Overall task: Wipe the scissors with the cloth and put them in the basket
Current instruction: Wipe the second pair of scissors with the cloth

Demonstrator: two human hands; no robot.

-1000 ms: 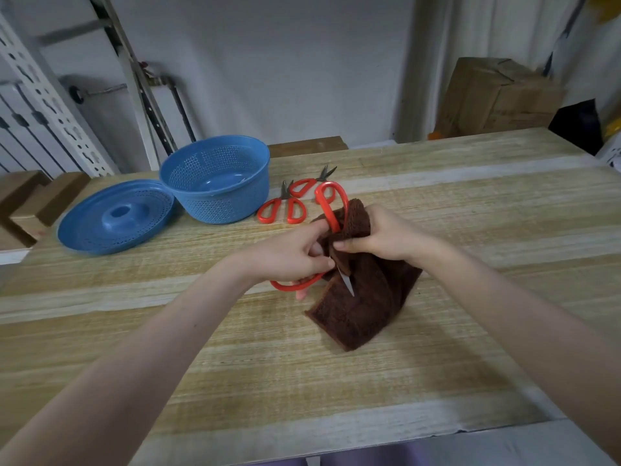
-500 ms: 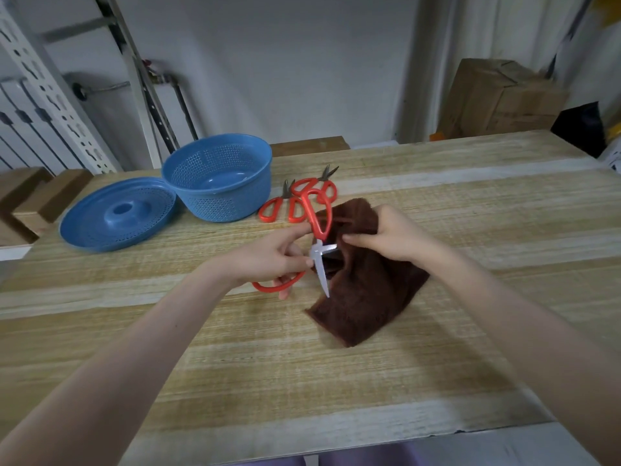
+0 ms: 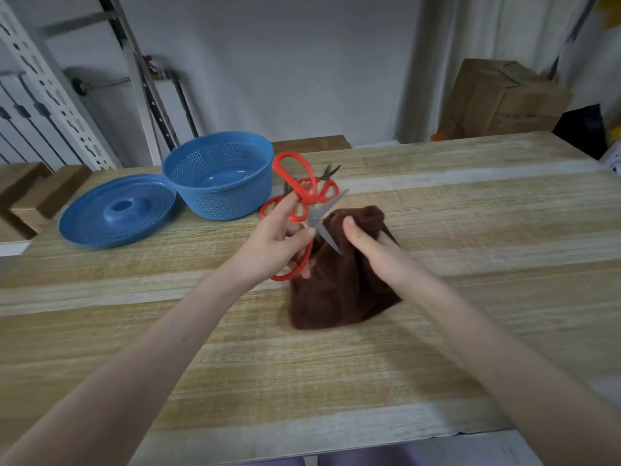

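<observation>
My left hand (image 3: pixel 280 242) grips a pair of red-handled scissors (image 3: pixel 304 200) by their handles, blades spread open above the table. One blade points down onto the brown cloth (image 3: pixel 339 290). My right hand (image 3: pixel 364 242) pinches the top of that cloth, bunching it up just right of the blades. The blue perforated basket (image 3: pixel 220 178) stands at the back left with nothing visible inside. Two more red-handled scissors (image 3: pixel 327 191) lie on the table between the basket and the cloth, partly hidden behind the held pair.
A blue perforated lid (image 3: pixel 116 210) lies left of the basket. The wooden table (image 3: pixel 470 230) stretches wide to the right and toward me. Wooden blocks (image 3: pixel 37 193) sit at the far left edge, a cardboard box (image 3: pixel 497 99) behind the table at right.
My left hand has drawn the scissors out of the cloth and lifted them, and their blades now stand spread open. My right hand has stayed on the bunched cloth.
</observation>
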